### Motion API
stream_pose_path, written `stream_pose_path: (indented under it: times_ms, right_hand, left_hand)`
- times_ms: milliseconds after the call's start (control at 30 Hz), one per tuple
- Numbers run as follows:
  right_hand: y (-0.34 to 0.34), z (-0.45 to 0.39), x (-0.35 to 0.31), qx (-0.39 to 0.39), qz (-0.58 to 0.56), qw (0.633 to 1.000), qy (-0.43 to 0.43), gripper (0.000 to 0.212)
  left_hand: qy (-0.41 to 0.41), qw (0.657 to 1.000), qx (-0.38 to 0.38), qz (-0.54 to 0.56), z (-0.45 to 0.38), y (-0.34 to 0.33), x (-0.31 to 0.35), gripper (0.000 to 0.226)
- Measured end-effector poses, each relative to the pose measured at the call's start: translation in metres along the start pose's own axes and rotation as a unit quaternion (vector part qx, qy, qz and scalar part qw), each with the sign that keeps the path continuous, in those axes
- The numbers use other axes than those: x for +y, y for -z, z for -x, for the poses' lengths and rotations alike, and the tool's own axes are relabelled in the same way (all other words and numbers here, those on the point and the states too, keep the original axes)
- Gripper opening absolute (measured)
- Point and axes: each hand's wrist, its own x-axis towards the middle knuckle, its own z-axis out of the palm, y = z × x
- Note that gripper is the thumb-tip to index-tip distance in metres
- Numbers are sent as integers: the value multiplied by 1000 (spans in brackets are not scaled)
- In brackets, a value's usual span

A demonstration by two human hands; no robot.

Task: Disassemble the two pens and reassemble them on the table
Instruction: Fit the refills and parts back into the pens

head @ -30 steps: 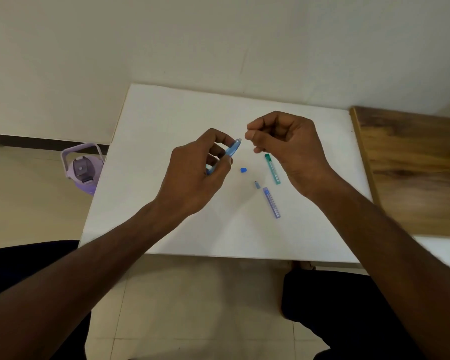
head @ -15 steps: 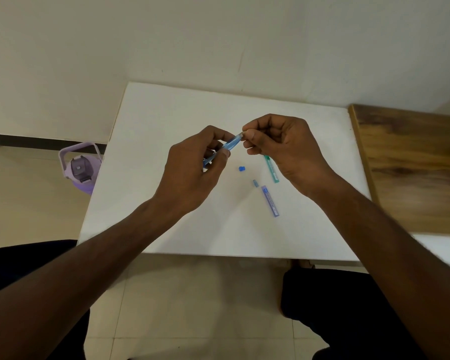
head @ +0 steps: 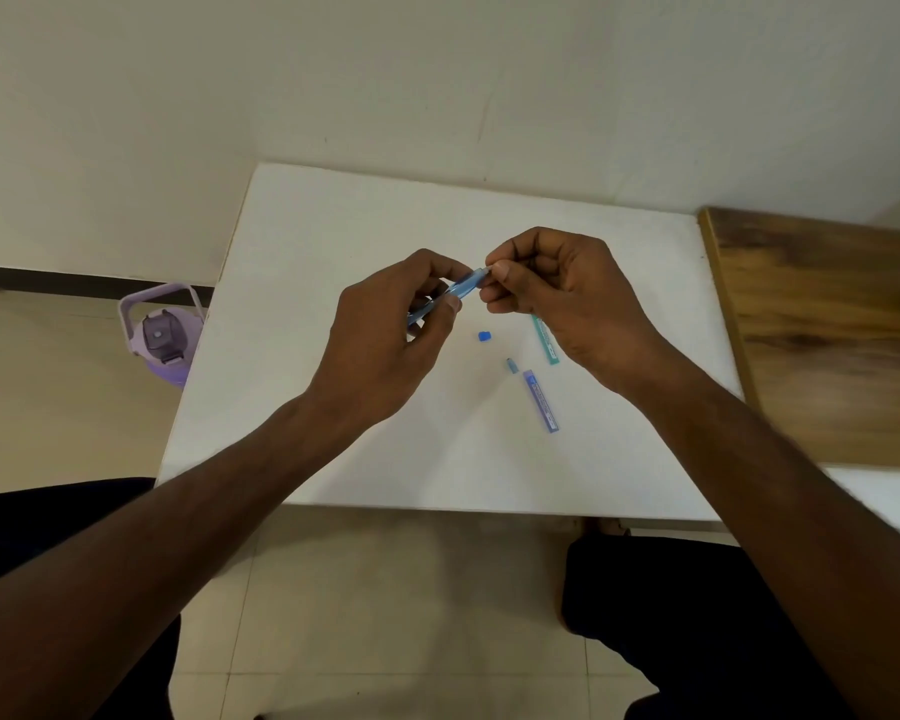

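Head view: blue pen (head: 461, 289) held between both hands.

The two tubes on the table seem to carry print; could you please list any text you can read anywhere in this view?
No text can be read.
Blue tube: a printed label strip, too small and blurred to read.
Green tube: print along it, also too blurred, and partly hidden by the right hand.
Pen in the left hand: no markings visible.
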Motion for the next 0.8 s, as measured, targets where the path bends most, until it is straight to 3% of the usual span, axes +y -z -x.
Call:
stream_pose_path:
  times_ms: [133,233,433,567,600,667,733,800]
  right_hand:
    - [2,1,5,3,138,989,58,11]
    - [3,2,8,7,176,981,77,8]
    - [13,0,11,-64,-61,995,-48,15]
    - [13,-2,9,-29,-129,988,-78,17]
    - [13,-3,9,-6,-99,992,-72,15]
    - [14,-5,15,39,107,993,-32,12]
    - [11,-4,22,16,341,940,-2,12]
    - [4,-1,27,-54,429,901,-32,15]
  left_hand:
    - [-21,999,-18,-39,0,2,0,21]
    - [-36,996,-34,-74,1,2,0,23]
    - [-55,996,-46,-61,1,3,5,20]
    - [-21,999,-21,-42,0,2,7,20]
    - [0,999,-11,-39,-1,2,6,20]
    - [51,998,9,-27,-3,2,2,20]
    - [89,996,21,-8,-4,3,-2,20]
    - [98,995,21,-3,-4,4,-2,20]
